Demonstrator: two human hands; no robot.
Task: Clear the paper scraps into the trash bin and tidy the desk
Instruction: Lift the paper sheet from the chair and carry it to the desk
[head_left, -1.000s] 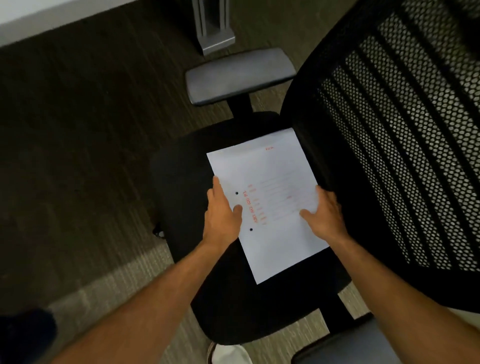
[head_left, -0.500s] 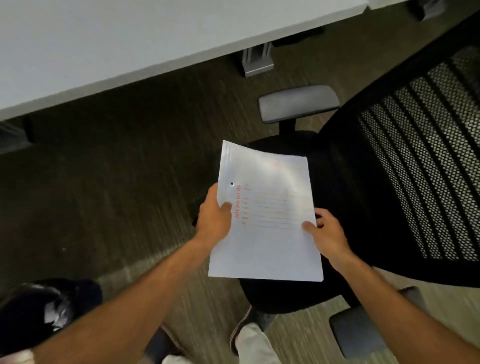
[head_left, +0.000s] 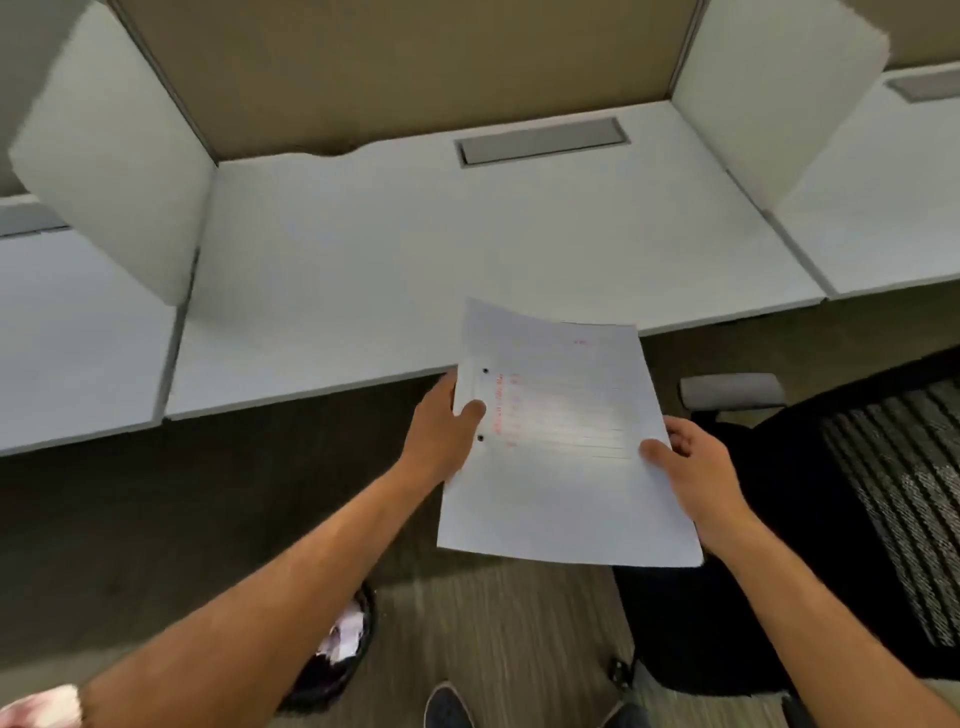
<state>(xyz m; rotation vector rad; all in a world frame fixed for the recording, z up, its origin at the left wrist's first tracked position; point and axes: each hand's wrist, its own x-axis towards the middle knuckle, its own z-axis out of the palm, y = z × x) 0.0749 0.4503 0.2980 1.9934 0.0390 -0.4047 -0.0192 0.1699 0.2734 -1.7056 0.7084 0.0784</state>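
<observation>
Both hands, left hand (head_left: 441, 423) and right hand (head_left: 691, 467), grip a paper sheet (head_left: 561, 452) before the bare white desk (head_left: 415, 270).

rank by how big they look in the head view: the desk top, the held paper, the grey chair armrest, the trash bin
1. desk top, by far the largest.
2. paper, held by the left hand and right hand; nearness to the camera inflates it.
3-4. chair armrest and trash bin: unsure, the bin is partly hidden by the forearm.

A black mesh office chair (head_left: 852, 519) stands at the right, its grey armrest (head_left: 732, 391) near the floor's far edge. White divider panels (head_left: 111, 182) rise at far left and right, a tan partition wall (head_left: 395, 67) between them. Dark shoes (head_left: 449, 706) show nearest on the carpet (head_left: 156, 519).
</observation>
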